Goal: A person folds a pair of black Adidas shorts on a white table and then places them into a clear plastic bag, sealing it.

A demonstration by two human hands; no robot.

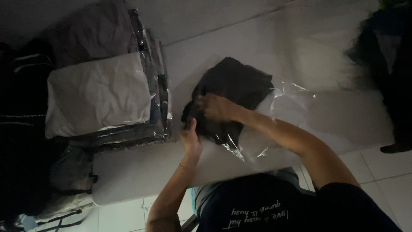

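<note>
Dim light. Right hand (216, 107) is gripping a folded black fabric garment (234, 92) from above, fingers closed on the cloth, apparently pinning it flat. Left hand (192, 139) is lying half-open against its near edge, beside a clear crinkled plastic bag (279, 111). Garment is sitting mid-way along the pale grey worktop (141, 172). A stack of bagged folded clothes (103, 94) is resting at the left end.

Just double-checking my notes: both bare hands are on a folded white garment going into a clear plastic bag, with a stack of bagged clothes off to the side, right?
Not quite. The head view shows the left hand and right hand on a folded dark garment, not white. The clear plastic bag and stack of bagged clothes are as you said.
</note>
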